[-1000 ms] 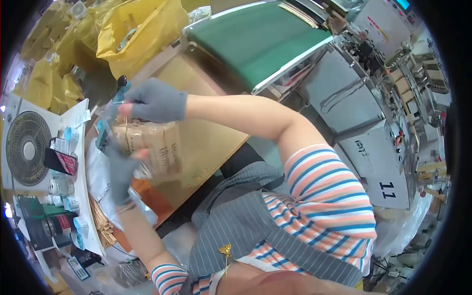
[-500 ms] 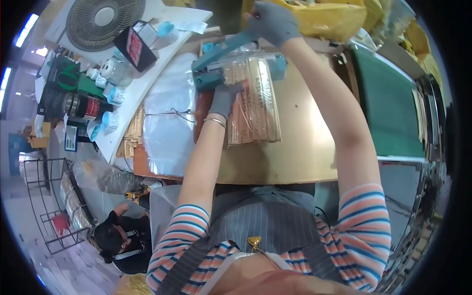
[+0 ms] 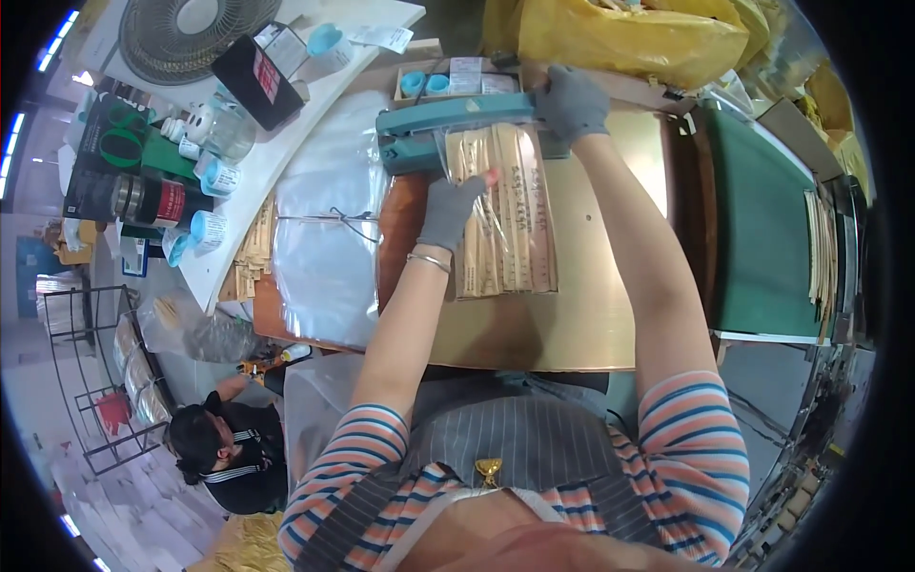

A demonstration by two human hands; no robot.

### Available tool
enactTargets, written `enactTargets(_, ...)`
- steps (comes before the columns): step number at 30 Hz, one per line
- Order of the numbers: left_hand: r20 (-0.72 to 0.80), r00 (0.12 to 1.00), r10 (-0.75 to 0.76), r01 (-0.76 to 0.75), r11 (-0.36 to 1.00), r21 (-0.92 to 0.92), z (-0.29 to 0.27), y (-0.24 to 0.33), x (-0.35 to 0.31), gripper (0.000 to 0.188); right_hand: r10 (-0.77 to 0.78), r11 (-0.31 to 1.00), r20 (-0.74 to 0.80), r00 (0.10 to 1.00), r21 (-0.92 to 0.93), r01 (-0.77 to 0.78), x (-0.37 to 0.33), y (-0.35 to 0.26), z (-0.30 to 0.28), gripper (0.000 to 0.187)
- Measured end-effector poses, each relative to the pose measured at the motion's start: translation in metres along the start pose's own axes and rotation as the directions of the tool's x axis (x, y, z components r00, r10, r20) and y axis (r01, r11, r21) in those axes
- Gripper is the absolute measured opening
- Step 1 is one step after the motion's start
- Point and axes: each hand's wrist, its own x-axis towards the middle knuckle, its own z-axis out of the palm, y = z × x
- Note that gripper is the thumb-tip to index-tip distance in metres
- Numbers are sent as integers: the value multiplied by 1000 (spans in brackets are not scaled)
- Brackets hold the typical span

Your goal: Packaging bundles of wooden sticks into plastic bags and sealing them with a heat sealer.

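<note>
A teal hand-lever bag sealer (image 3: 412, 121) lies across the far side of the table, its upper arm lowered onto the base. My right hand (image 3: 575, 103), in a grey glove, is closed around the right end of that arm. In front of the sealer rests a clear plastic bag (image 3: 505, 210) of flat wooden strips with dark markings, its far end reaching under the sealer arm. My left hand (image 3: 450, 210), in a grey glove with bare fingertips, grips the bag's left side, thumb on top. The fingers beneath are hidden.
A stack of clear plastic bags (image 3: 329, 248), tied with a cord, lies to the left. Beyond it, a white shelf (image 3: 376, 57) carries a fan, a phone, jars and blue-lidded tubs. Yellow sacks (image 3: 629, 38) stand at the back, a green board (image 3: 762, 219) right. Another person (image 3: 233, 448) sits lower left.
The sealer's arm has come down from its raised slant, pressed by my right hand. The bag of wooden strips and my left hand appear slightly lower and further right in view.
</note>
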Motion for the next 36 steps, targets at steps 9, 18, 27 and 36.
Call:
enactTargets(9, 101, 994, 42, -44, 999, 14, -12, 0, -5, 51, -7, 454, 434, 901, 804, -384, -53, 32, -52, 65)
enactTargets(18, 177, 890, 420, -215, 43, 976, -204, -27, -39, 56, 332, 923, -484, 810, 344, -172, -228, 247, -212, 33)
enactTargets(27, -46, 912, 407, -242, 626, 741, -59, 39, -116, 30, 772, 458, -519, 367, 55, -887, -301, 491, -338, 54)
enactTargets(36, 153, 901, 406, -366, 522, 770, -8, 53, -148, 30, 556, 593, -505, 661, -316, -740, -291, 453, -371, 28)
